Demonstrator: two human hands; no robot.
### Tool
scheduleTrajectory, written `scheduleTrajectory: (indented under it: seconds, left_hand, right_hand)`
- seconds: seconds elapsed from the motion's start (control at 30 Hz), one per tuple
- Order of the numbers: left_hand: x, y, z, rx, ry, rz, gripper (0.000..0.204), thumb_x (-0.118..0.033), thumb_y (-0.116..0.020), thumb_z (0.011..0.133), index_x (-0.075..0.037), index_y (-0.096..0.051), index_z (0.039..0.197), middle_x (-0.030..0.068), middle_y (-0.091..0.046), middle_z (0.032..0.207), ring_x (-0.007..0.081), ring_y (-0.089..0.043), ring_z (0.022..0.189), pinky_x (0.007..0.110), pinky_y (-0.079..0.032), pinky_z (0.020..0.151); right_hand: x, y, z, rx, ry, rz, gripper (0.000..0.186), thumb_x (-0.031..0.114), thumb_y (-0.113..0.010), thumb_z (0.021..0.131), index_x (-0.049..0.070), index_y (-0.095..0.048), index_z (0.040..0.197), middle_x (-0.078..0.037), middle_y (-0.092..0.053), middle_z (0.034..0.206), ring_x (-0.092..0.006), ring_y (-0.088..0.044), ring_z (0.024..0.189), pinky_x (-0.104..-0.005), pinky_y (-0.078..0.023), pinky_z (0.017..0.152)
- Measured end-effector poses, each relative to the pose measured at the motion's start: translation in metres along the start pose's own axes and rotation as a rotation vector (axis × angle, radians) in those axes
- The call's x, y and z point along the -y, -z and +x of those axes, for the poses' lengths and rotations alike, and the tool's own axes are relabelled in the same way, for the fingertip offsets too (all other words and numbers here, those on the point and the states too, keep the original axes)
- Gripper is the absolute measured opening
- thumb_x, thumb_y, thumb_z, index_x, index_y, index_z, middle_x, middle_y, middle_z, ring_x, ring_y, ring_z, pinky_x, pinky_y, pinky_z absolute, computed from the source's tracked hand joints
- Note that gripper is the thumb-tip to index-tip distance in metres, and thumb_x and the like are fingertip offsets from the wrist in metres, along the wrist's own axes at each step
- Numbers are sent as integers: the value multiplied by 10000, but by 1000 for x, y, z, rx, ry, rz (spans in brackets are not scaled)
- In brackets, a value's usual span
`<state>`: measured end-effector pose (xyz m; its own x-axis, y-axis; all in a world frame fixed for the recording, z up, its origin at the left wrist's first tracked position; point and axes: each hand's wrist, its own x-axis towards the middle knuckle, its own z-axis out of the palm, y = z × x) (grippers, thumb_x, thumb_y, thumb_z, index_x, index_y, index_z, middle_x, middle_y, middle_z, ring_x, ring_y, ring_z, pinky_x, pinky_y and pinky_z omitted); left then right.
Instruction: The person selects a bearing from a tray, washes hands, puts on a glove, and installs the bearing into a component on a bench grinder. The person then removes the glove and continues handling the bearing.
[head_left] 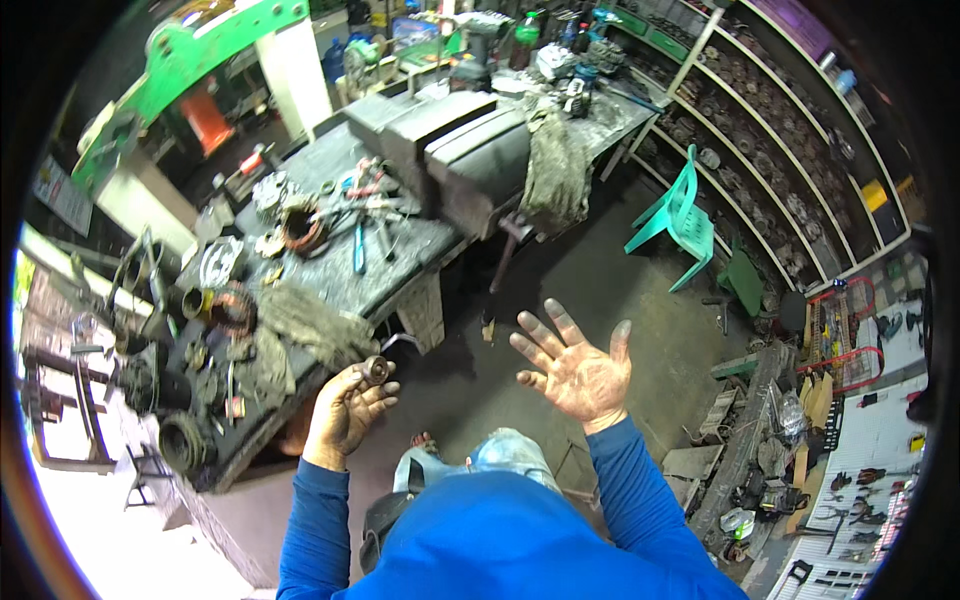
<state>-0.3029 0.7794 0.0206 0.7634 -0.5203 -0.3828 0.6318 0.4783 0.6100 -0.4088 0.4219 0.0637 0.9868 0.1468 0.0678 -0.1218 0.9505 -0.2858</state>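
My left hand (348,412) pinches a small round bearing (376,370) between thumb and fingers, close to the near edge of the workbench. The bearing is a dark metal ring with a paler centre. My right hand (580,378) is held up over the floor, palm showing and fingers spread, with nothing in it. Dark grime covers its fingertips and palm. Just beyond my left hand a grey, stained rag (315,325) lies on the workbench (330,240). Copper-wound rings (302,228), metal housings (220,262) and a blue-handled tool (359,247) lie farther across the bench.
A large bench vise (455,160) is fixed at the bench's right end, a cloth (558,165) draped over it. A green plastic chair (682,220) stands ahead on the right. Shelves (760,150) full of parts line the far right. Hand tools hang on a white panel (850,480).
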Motion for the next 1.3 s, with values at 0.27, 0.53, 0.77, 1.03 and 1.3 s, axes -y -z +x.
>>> scheduleTrajectory:
  seconds: [0.27,0.53,0.77,1.03,1.3]
  left_hand:
    - [10,-118,124,-76,-158,494,242,-178,-686,995,-15,-682,1175,33,-710,1006,131,-666,844,262,-522,815]
    - [-74,-239,252,-416,-1266,1762,173,-143,-750,873,-21,-664,961,191,-637,1045,376,-628,996,447,-505,873]
    - [-83,-251,280,-595,-1261,1707,433,-207,-816,811,-10,-619,1143,197,-663,1082,391,-636,1029,459,-506,917]
    - [1,-104,162,-667,-815,1756,475,-197,-777,835,0,-582,1220,233,-623,1202,418,-597,1159,455,-488,1019]
    - [256,144,-84,-947,613,981,467,-365,-788,797,17,-746,1061,229,-755,1051,337,-733,996,421,-562,893]
  right_hand:
    - [72,94,8,-173,-254,-357,882,749,-385,981,89,-388,1567,-212,-539,1462,-339,-594,1263,-486,-508,1023]
    - [199,177,-18,-721,-397,-961,439,407,-546,1068,37,-629,1288,-80,-700,1082,-160,-667,858,-315,-548,751]
    - [234,207,-1,-699,-249,-1132,414,396,-588,1047,31,-664,1228,-62,-712,1008,-136,-666,812,-281,-526,703]
    - [178,170,45,-333,-326,-1515,361,232,-704,973,-40,-676,1207,-134,-741,1065,-199,-693,923,-316,-548,837]
    - [91,87,165,157,-303,-1718,393,245,-756,901,18,-677,1212,-138,-703,1029,-248,-681,877,-373,-548,782]
